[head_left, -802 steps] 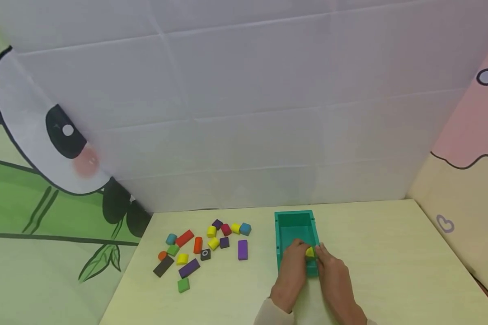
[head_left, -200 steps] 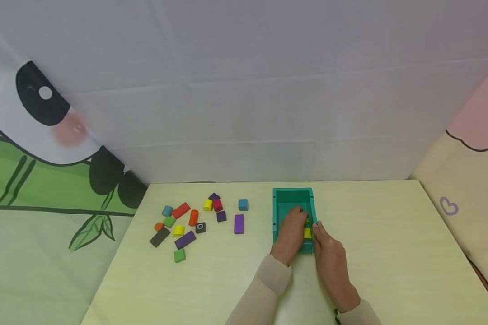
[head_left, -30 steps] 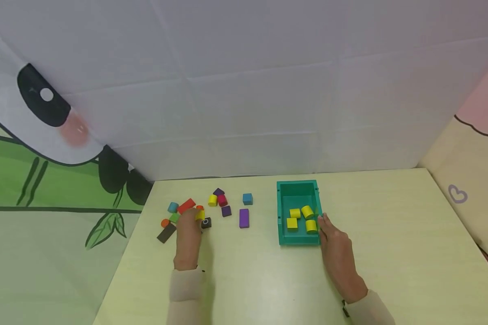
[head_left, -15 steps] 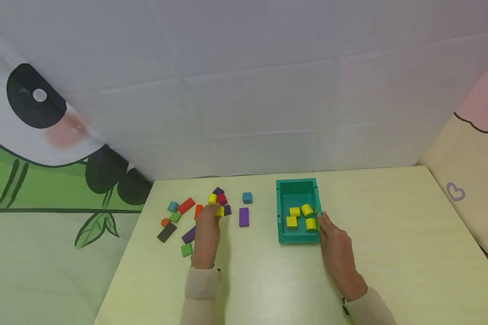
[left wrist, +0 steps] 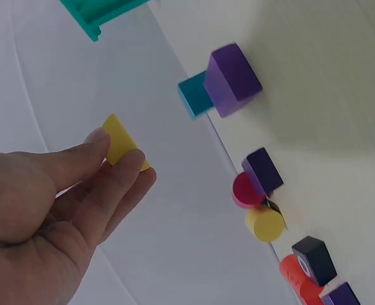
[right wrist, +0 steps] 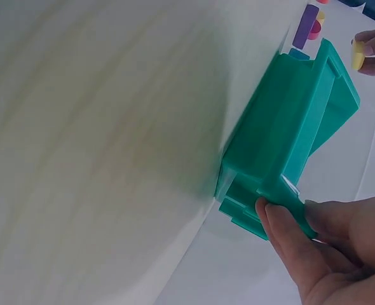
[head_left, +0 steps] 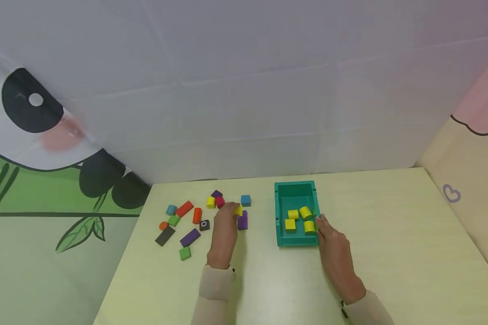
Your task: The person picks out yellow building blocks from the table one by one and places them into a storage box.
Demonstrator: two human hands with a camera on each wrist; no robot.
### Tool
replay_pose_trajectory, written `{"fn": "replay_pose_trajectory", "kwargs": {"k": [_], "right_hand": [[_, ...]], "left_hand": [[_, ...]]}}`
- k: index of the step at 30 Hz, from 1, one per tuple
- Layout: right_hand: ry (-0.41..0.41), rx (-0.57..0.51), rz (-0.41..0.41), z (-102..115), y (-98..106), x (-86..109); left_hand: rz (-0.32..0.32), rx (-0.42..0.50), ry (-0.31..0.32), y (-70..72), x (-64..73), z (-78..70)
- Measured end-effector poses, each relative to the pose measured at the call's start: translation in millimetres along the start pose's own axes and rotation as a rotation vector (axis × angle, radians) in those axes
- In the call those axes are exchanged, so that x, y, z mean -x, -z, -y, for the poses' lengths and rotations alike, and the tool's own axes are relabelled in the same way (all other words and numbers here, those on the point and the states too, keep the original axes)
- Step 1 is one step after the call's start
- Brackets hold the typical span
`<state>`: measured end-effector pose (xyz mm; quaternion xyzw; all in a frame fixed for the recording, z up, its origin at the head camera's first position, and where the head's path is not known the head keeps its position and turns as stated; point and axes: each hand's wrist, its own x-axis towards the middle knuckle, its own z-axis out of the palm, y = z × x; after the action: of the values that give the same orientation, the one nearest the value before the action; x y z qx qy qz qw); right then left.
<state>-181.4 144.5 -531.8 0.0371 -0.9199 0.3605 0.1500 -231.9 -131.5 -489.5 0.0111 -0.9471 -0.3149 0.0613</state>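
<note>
Cream desk (head_left: 390, 253); on it, teal tray (head_left: 296, 201) with four yellow blocks (head_left: 305, 212) lying inside; right hand (head_left: 336, 259) at right side of tray, pinching it between thumb and fingers; left hand (head_left: 224, 230) raised above desk, left of tray, pinching another yellow block (left wrist: 121, 141) between thumb and fingers; farther left, mixed-colour blocks (head_left: 185, 209) scattered on desk, one yellow cylinder (head_left: 210, 202) among them

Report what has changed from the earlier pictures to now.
The left hand moved out of the open rectangular teal plastic box, took a small yellow block from the coloured blocks on the left, and is carrying it rightward, toward the box. Unchanged: the right hand stays at the box's right side; the four yellow blocks inside lie as a second ago.
</note>
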Motion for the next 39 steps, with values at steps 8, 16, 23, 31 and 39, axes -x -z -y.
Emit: {"fn": "replay_pose_trajectory", "kwargs": {"k": [8, 16, 23, 31, 39], "right_hand": [[-0.01, 0.003, 0.012, -1, 2, -0.8], [-0.019, 0.012, 0.02, 0, 4, -0.1], [-0.029, 0.015, 0.034, 0, 4, -1.4], [-0.022, -0.002, 0.012, -1, 0, -0.8], [-0.034, 0.009, 0.022, 1, 0, -0.8]], "left_hand": [[0.007, -0.009, -0.067, -11.1, 0.3, -11.4], [0.022, -0.005, -0.048, -15.8, 1.4, -26.3], [0.015, -0.003, -0.071, -19.1, 1.7, -38.7], [-0.003, 0.02, -0.105, -21.9, 1.7, -49.0], [0.001, 0.03, -0.106, -24.1, 2.7, -54.9]]}}
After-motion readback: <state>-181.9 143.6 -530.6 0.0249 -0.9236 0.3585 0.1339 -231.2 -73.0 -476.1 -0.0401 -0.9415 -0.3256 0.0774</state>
